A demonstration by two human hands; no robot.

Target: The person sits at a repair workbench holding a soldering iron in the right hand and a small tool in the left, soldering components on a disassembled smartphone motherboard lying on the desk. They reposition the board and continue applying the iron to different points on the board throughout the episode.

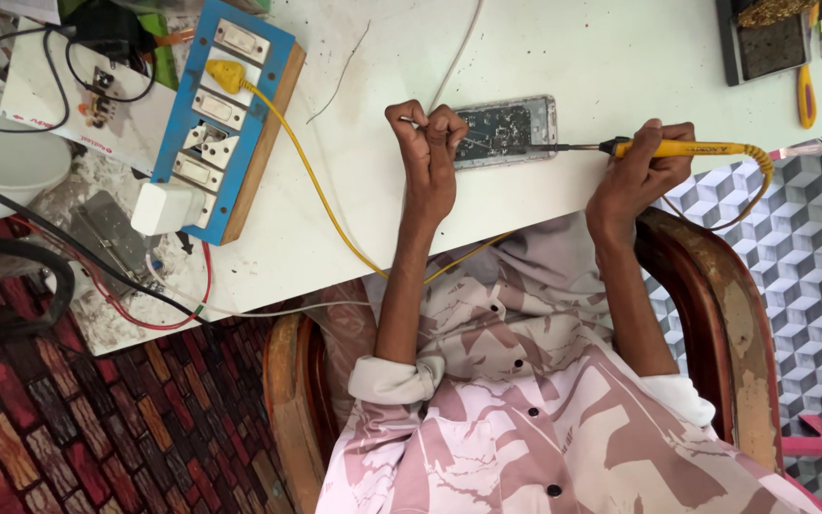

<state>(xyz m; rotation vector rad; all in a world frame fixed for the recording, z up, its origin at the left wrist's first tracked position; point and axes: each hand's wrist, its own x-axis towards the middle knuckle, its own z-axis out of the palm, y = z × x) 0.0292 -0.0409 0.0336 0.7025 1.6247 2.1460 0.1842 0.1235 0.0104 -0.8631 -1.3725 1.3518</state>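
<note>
**A:** Status on the hands?

**B:** Right hand (641,169) is wrapped tight round the yellow-handled soldering iron (682,148), fingers fully curled on the grip. The iron lies roughly level over the white tabletop (563,57), metal tip pointing at the right edge of the opened flat phone with the dark exposed board and grey metal frame (509,130). Tip looks to be touching the frame or just at it; can't resolve which.

**A:** Left?

**B:** Left hand (430,143) is closed into a fist at the phone's left end, knuckles up. A thin silver wire (405,120) sticks out of the fist to the left, pinched between the fingers. Whether its other end reaches the board, can't tell, the hand covers it.

**A:** Where's the phone sitting?

**B:** Flat on the white tabletop, near the edge closest to the person, between the two hands. Left hand overlaps its left end, iron comes in from the right.

**A:** Power side?

**B:** Yellow cable (321,190) runs from a yellow plug (223,73) in the blue-faced wooden switch and socket board (216,119) to the left, goes across the table and drops over the edge near the left forearm. A white adapter (166,207) sits at the board's lower end.

**A:** Anything else nearby?

**B:** Yellow-handled tool (805,95) at the table's top right, beside a dark rectangular tray (771,46). Person sits in a worn wooden chair (715,295), patterned pink and white shirt (525,409), sleeves rolled.
</note>
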